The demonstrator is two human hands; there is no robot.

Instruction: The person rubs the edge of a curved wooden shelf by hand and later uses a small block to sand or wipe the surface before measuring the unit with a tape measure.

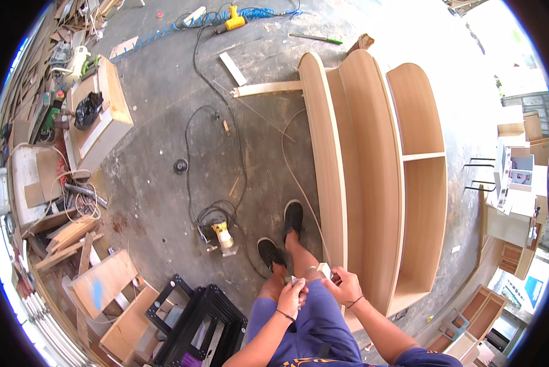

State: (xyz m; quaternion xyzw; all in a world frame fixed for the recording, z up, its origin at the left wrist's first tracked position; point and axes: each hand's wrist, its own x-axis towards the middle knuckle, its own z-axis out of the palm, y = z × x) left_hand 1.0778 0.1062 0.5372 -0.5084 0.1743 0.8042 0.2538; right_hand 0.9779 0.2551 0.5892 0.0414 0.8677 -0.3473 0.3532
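Note:
My left hand is closed in front of my thigh, its fingers pinched around something small and whitish that I cannot make out. A little to the right, my right hand grips a small pale block-like piece between thumb and fingers, close to the edge of a wooden shelf unit. Light wood-grain panels with pale edges make up this unit, which lies along my right side. The two hands are apart from each other.
A yellow trim router with a coiled cable lies left of my feet. Farther off are a yellow power tool and a blue coiled hose. A black metal frame and wood offcuts are at left. White cord runs beside the unit.

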